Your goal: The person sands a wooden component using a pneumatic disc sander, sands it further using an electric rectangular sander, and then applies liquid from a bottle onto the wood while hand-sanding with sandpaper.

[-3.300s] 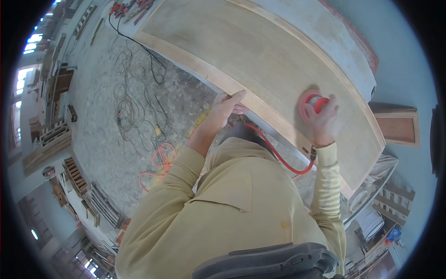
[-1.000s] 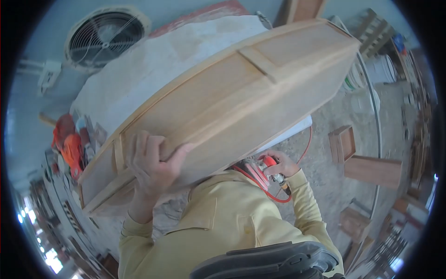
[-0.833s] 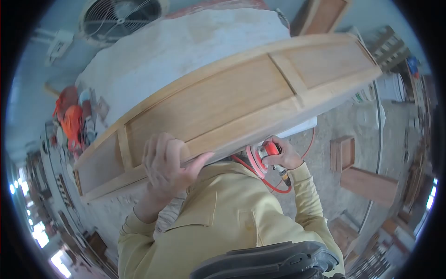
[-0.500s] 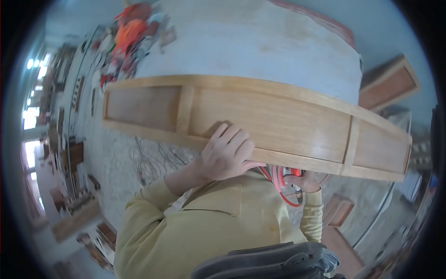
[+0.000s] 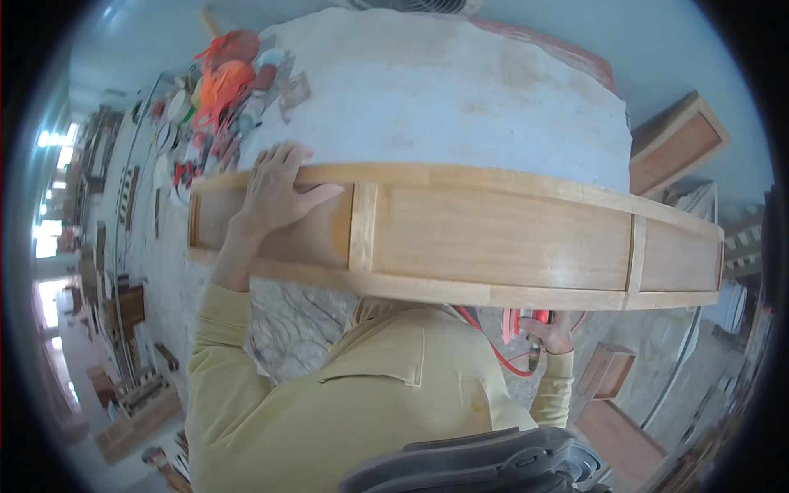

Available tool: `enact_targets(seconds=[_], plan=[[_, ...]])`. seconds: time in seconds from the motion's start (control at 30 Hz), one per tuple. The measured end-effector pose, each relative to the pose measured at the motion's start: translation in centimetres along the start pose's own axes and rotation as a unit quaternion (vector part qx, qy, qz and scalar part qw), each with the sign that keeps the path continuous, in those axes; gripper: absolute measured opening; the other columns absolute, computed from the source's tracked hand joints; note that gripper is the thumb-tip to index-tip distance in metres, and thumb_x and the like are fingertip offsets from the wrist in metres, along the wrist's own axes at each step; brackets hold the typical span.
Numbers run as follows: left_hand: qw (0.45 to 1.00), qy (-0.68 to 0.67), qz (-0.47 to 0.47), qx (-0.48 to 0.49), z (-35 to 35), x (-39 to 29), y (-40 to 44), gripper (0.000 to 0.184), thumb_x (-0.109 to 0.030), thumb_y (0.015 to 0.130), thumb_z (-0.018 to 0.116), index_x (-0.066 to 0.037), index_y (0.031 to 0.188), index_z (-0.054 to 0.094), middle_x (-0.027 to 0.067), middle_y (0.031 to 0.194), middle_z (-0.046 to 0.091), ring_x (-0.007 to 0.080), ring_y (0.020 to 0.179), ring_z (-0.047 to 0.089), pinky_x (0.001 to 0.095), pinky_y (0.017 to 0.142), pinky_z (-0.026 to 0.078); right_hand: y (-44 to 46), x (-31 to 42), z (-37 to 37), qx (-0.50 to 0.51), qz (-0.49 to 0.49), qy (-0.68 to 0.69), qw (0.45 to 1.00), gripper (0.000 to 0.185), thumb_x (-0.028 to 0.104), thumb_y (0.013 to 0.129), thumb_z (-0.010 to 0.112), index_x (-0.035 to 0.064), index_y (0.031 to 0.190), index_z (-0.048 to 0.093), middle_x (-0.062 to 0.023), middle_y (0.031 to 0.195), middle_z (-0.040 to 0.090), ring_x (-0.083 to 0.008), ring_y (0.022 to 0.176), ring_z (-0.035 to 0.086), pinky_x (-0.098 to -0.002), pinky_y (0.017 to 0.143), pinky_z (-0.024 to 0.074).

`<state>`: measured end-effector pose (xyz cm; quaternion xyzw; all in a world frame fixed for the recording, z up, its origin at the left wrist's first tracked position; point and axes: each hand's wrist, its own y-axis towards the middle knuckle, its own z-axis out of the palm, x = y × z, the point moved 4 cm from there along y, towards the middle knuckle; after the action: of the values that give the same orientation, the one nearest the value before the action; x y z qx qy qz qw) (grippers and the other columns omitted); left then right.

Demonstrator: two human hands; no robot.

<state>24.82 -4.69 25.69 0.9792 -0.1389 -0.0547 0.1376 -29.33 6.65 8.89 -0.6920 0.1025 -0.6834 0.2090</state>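
One left hand [image 5: 278,195], fingers wide, apparently steadies the wooden panel [image 5: 501,237] while the right hand [image 5: 555,333] grips a sander [image 5: 511,323].

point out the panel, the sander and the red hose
Panel [image 5: 501,234]: head view, on its long middle section.
Sander [image 5: 510,325]: head view, on its reddish pad.
Red hose [image 5: 498,354]: head view, on its curve, just left of the pad.

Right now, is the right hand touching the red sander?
Touching. The head view shows the right hand gripping the red sander, thumb lying against its body with no visible gap.
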Motion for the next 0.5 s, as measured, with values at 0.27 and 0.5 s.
enact_targets(seconds=[0.27, 0.5], plan=[[0.952, -0.133, -0.068, 0.268, 0.6, 6.0, 3.2, 0.079, -0.077, 0.076, 0.084, 0.001, 0.083, 0.079, 0.0242, 0.080, 0.075, 0.0446, 0.079, 0.074, 0.0505, 0.080, 0.057, -0.4, -2.2, 4.6, -0.079, 0.075, 0.012, 0.994, 0.051, -0.003, 0.073, 0.089, -0.0011, 0.121, 0.072, -0.0067, 0.104, 0.076, -0.0185, 0.091, 0.073, -0.0353, 0.080, 0.0609], [0.964, -0.057, -0.003, 0.258, 2.3, 7.7, 10.6, 0.092, -0.089, 0.079, 0.073, 0.003, 0.076, 0.077, 0.0294, 0.075, 0.072, 0.0482, 0.077, 0.073, 0.0538, 0.077, 0.056, 2.0, 0.8, 12.5, -0.095, 0.066, 0.002, 0.993, 0.058, -0.003, 0.074, 0.089, -0.0036, 0.128, 0.067, -0.0085, 0.104, 0.075, -0.0196, 0.093, 0.073, -0.0348, 0.081, 0.0609]])
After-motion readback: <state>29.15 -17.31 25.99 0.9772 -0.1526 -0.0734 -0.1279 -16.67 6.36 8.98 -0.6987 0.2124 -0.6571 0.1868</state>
